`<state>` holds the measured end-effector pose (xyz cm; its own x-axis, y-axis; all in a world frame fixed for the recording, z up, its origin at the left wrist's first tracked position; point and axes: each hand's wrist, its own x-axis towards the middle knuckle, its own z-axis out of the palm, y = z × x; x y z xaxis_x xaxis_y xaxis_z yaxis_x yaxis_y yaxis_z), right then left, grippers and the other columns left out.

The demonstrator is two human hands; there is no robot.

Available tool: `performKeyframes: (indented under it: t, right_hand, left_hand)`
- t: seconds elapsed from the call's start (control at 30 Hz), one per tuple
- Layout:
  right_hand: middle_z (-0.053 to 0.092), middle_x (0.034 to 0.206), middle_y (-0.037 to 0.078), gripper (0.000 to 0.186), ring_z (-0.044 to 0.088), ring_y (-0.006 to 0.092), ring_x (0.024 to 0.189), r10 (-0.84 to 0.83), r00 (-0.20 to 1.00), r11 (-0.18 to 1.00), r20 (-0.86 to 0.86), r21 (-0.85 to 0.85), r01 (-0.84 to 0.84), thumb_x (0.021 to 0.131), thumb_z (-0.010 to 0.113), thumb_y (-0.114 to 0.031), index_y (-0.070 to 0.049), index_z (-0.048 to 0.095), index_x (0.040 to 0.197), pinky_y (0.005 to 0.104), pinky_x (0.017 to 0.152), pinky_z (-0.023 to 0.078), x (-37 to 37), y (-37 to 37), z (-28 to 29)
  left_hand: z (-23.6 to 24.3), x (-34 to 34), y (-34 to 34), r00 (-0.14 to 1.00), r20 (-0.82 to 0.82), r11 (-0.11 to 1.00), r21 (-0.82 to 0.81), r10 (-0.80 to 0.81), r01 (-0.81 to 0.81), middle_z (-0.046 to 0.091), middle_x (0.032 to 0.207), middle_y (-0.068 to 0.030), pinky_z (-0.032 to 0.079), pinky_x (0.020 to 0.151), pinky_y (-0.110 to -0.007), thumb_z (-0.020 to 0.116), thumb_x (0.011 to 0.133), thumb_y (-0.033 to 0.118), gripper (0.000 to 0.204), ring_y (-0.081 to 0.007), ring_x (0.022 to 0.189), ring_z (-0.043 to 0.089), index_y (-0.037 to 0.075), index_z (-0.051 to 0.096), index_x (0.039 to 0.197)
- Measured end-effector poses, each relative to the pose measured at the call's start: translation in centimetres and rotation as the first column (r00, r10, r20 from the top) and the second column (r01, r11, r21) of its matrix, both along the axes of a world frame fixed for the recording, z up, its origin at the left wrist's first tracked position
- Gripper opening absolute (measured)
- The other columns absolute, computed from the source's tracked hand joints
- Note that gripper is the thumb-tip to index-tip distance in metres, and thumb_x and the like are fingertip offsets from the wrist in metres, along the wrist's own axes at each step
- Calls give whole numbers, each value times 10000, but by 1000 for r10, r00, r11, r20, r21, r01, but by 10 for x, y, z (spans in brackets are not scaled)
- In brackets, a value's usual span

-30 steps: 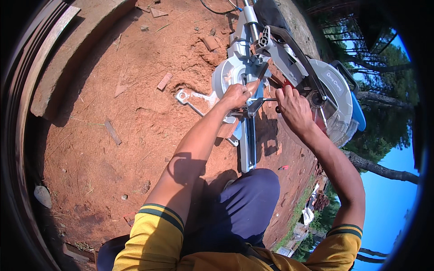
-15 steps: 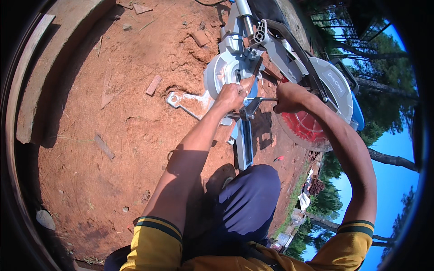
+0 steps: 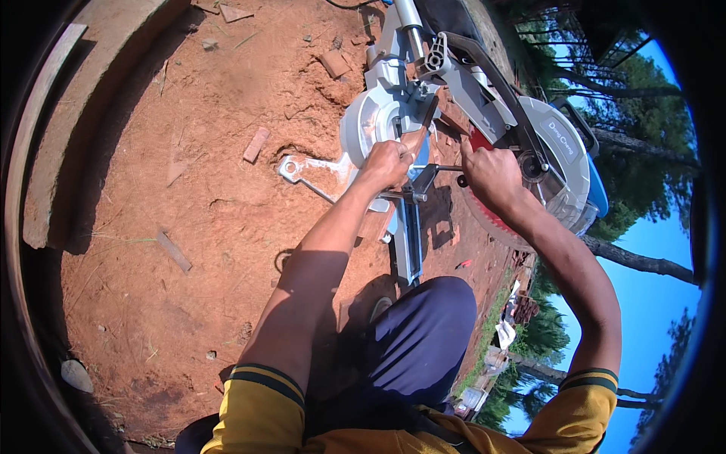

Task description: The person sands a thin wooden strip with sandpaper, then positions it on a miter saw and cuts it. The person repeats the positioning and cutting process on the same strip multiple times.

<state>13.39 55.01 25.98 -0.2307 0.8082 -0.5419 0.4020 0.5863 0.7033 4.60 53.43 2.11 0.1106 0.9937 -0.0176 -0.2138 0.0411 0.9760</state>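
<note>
A grey and blue miter saw [image 3: 365, 121] sits low on the ground in front of me. Across its base lies a reddish-brown strip of wood [image 3: 414, 141]. My left hand [image 3: 388, 164] is closed on the strip beside the clamp, its fingertips partly hidden. From the clamp [image 3: 420, 181] a dark screw rod runs right to a handle with a round black knob [image 3: 463, 181]. My right hand [image 3: 491, 172] is closed at that handle, just above the knob, and covers the rest of it. Behind this hand, the red blade [image 3: 490, 216] shows beneath the raised saw head [image 3: 556, 136].
Wood offcuts [image 3: 257, 144] lie scattered over the reddish dirt. A long thick timber [image 3: 76, 144] lies along the left side, with a stone [image 3: 76, 375] near its lower end. My bent knee [image 3: 427, 325] is close below the saw. Trees [image 3: 643, 113] stand at the right.
My right hand has turned about the clamp handle, its knuckles now higher and the black knob exposed below. My left hand stays on the wood strip.
</note>
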Motion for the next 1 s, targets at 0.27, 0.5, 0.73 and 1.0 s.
performKeyframes:
  t: [0.27, 0.5, 0.73, 1.0]
  right_hand:
    - [731, 867, 237, 477, 735, 409, 886, -361, 932, 898, 37, -255, 358, 754, 844, -387, 40, 706, 915, 492, 777, 586, -33, 27, 15]
    - [608, 1094, 164, 478, 688, 290, 1004, 291, 917, 957, -274, 82, -279, 891, 749, -362, -6, 546, 1137, 420, 733, 587, 10, -30, 21]
    - [607, 815, 128, 402, 682, 288, 760, 389, 878, 903, -278, -72, -423, 965, 649, -403, -18, 533, 965, 406, 659, 551, 24, -6, 33]
    - [667, 682, 225, 503, 697, 418, 658, -6, 982, 1000, -188, 1, 7, 1068, 497, -462, 2, 591, 900, 513, 590, 537, 3, -2, 20]
  left_hand:
    - [-7, 6, 3, 993, -100, 994, 96, 68, -58, 644, 610, -168, 541, 619, -411, 652, 957, 264, 376, -261, 605, 727, -52, 662, 754]
    - [-2, 0, 3, 993, -120, 997, 74, 19, -10, 664, 670, -184, 557, 644, -406, 646, 954, 261, 373, -268, 661, 764, -73, 670, 788]
    - [3, -5, -1, 999, -36, 1000, 27, -15, 16, 679, 693, -194, 554, 634, -412, 634, 951, 253, 346, -262, 645, 744, -56, 684, 805]
    - [4, -4, 1, 999, -45, 1000, -6, -27, 27, 649, 666, -194, 534, 620, -416, 639, 966, 249, 365, -267, 602, 718, -75, 667, 801]
